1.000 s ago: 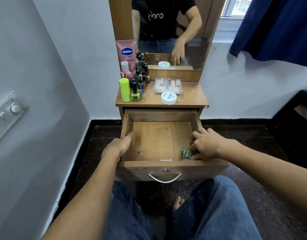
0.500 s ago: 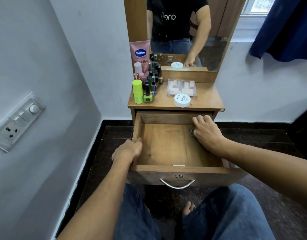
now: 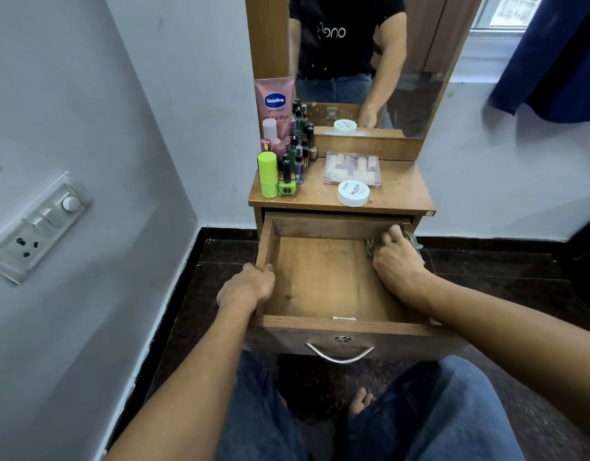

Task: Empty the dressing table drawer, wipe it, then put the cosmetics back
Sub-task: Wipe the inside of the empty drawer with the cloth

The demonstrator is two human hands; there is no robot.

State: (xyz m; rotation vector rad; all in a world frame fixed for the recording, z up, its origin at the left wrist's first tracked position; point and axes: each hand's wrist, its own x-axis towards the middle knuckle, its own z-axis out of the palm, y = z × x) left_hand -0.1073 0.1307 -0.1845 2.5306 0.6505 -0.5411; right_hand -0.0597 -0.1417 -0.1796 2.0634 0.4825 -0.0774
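Note:
The wooden drawer (image 3: 320, 277) is pulled out and holds nothing but my hand and a cloth. My right hand (image 3: 395, 261) presses a dark patterned cloth (image 3: 370, 249) against the far right corner of the drawer. My left hand (image 3: 247, 286) grips the drawer's left wall. On the tabletop (image 3: 400, 191) stand the cosmetics: a pink Vaseline tube (image 3: 274, 101), a lime green stick (image 3: 267, 174), a green nail polish bottle (image 3: 287, 186), several small dark bottles (image 3: 300, 151), a clear plastic box (image 3: 352, 168) and a white round jar (image 3: 353, 193).
A mirror (image 3: 370, 61) rises behind the tabletop. A grey wall with a switch panel (image 3: 37, 224) stands close on the left. A blue curtain (image 3: 553, 51) hangs at the upper right. My knees in jeans and a bare foot (image 3: 360, 402) sit under the drawer's metal handle (image 3: 339, 354).
My right hand slid the cloth from the drawer's near right corner along the right side to the far right corner. My left hand kept its hold on the left wall.

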